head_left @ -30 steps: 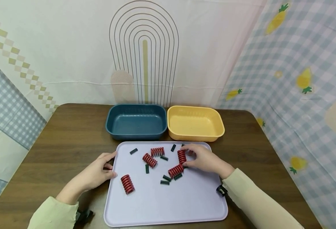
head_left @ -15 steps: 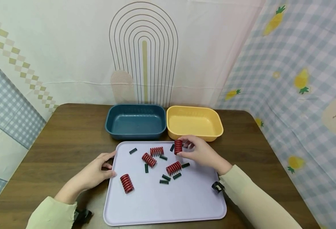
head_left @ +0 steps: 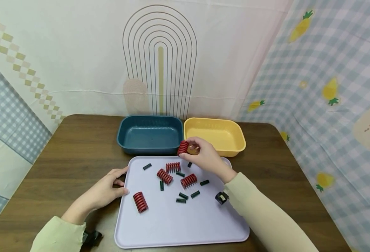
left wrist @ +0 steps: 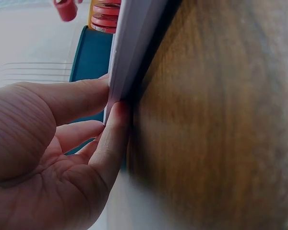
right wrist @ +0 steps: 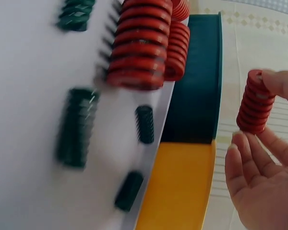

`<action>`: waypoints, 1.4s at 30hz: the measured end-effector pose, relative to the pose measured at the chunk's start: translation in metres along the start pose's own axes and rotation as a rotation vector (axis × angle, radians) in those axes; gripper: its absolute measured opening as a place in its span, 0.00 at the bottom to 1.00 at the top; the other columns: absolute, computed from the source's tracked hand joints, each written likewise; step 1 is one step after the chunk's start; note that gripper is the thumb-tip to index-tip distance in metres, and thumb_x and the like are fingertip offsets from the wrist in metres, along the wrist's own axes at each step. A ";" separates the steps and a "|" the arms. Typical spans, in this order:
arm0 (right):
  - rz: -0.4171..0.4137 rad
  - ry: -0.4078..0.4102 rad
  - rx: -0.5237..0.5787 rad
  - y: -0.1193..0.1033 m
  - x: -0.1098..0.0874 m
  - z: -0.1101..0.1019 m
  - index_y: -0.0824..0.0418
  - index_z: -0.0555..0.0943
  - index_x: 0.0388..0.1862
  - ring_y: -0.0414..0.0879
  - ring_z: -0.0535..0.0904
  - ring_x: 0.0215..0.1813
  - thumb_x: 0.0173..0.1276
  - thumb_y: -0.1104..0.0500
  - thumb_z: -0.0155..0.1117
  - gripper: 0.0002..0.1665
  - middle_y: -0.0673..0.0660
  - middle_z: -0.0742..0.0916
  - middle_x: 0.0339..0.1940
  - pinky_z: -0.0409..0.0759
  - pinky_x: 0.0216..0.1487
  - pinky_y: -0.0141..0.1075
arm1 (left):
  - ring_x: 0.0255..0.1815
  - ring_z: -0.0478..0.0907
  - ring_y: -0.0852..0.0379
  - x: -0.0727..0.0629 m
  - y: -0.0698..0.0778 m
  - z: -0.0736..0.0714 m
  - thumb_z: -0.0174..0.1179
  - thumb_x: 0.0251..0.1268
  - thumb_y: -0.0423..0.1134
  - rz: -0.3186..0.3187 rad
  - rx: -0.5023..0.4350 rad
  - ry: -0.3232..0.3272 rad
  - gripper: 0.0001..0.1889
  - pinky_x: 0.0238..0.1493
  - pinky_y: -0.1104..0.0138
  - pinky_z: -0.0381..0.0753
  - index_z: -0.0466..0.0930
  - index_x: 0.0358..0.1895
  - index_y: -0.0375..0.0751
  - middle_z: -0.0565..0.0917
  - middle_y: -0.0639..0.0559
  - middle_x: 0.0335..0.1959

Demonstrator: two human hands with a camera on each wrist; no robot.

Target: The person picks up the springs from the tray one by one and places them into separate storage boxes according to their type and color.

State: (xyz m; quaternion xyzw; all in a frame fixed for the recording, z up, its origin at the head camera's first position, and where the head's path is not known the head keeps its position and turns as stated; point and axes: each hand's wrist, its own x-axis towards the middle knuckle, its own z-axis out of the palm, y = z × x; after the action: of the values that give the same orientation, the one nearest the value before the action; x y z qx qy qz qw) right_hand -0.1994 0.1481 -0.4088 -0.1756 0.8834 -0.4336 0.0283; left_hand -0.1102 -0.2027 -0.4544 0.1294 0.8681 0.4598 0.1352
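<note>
In the head view my right hand (head_left: 208, 157) pinches a red coil spring (head_left: 183, 148), held up over the front rims of the bins where they meet. The right wrist view shows the spring (right wrist: 254, 103) between thumb and fingertips. My left hand (head_left: 106, 189) holds the left edge of the pale lilac tray (head_left: 185, 224); in the left wrist view its fingertips (left wrist: 118, 115) are at the rim. Several other red springs (head_left: 140, 202) lie on the tray, among several small dark green springs (head_left: 204, 182).
Behind the tray a dark blue bin (head_left: 150, 138) stands left of a yellow bin (head_left: 218, 134), side by side. All sit on a brown wooden table (head_left: 77, 147). A patterned cloth (head_left: 93, 52) hangs behind.
My right hand has lifted the red spring off the tray and carried it left and away from me, toward the bins. The left hand has stayed at the tray's edge.
</note>
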 end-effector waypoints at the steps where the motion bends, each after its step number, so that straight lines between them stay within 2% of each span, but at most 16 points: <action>1: 0.005 0.013 0.003 -0.001 0.002 0.003 0.50 0.78 0.55 0.51 0.78 0.50 0.56 0.41 0.73 0.30 0.47 0.82 0.45 0.78 0.49 0.41 | 0.49 0.76 0.50 0.000 0.000 0.000 0.67 0.59 0.32 -0.003 0.001 0.000 0.39 0.42 0.69 0.78 0.58 0.73 0.32 0.67 0.37 0.62; 8: 0.018 0.114 -0.011 -0.013 0.017 0.021 0.53 0.78 0.53 0.51 0.77 0.49 0.58 0.45 0.73 0.27 0.47 0.81 0.42 0.77 0.44 0.38 | 0.49 0.75 0.50 0.001 -0.005 0.001 0.67 0.59 0.31 -0.025 0.009 -0.001 0.39 0.44 0.69 0.77 0.58 0.73 0.34 0.67 0.39 0.62; 14: 0.001 0.163 -0.115 -0.019 0.029 0.034 0.56 0.78 0.55 0.45 0.76 0.48 0.60 0.46 0.72 0.28 0.49 0.81 0.45 0.76 0.49 0.39 | 0.49 0.75 0.50 0.003 -0.005 0.001 0.67 0.59 0.31 -0.030 0.009 0.001 0.39 0.43 0.69 0.77 0.58 0.73 0.34 0.67 0.40 0.62; 22: 0.036 0.175 -0.278 -0.019 0.046 0.050 0.55 0.77 0.58 0.45 0.72 0.52 0.62 0.40 0.67 0.30 0.49 0.82 0.49 0.73 0.55 0.41 | 0.50 0.75 0.50 0.003 -0.005 0.001 0.66 0.60 0.32 -0.042 0.010 0.001 0.39 0.44 0.69 0.77 0.58 0.74 0.35 0.66 0.40 0.63; 27: 0.051 0.161 -0.345 -0.020 0.059 0.055 0.57 0.77 0.57 0.45 0.73 0.49 0.62 0.40 0.67 0.31 0.53 0.82 0.48 0.74 0.54 0.41 | 0.50 0.75 0.50 0.003 -0.005 0.002 0.66 0.60 0.31 -0.041 0.014 0.005 0.39 0.44 0.69 0.77 0.58 0.74 0.35 0.66 0.40 0.63; 34: 0.062 0.096 -0.420 -0.019 0.072 0.057 0.58 0.78 0.57 0.48 0.72 0.50 0.61 0.40 0.69 0.32 0.56 0.83 0.49 0.70 0.56 0.43 | 0.50 0.75 0.50 0.003 -0.005 0.002 0.66 0.60 0.31 -0.039 0.021 0.001 0.39 0.44 0.69 0.77 0.58 0.73 0.35 0.66 0.40 0.64; 42: 0.072 0.037 -0.425 -0.018 0.079 0.057 0.56 0.80 0.55 0.48 0.71 0.49 0.60 0.39 0.69 0.30 0.54 0.83 0.46 0.65 0.54 0.43 | 0.49 0.75 0.51 0.004 -0.004 0.001 0.66 0.60 0.31 -0.049 0.032 0.001 0.39 0.45 0.69 0.77 0.58 0.73 0.35 0.66 0.40 0.63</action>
State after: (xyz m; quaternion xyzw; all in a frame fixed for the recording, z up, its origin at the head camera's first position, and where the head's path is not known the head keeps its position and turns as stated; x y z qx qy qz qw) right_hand -0.2567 0.0687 -0.4227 -0.1380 0.9610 -0.2393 -0.0103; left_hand -0.1141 -0.2025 -0.4585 0.1099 0.8783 0.4424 0.1442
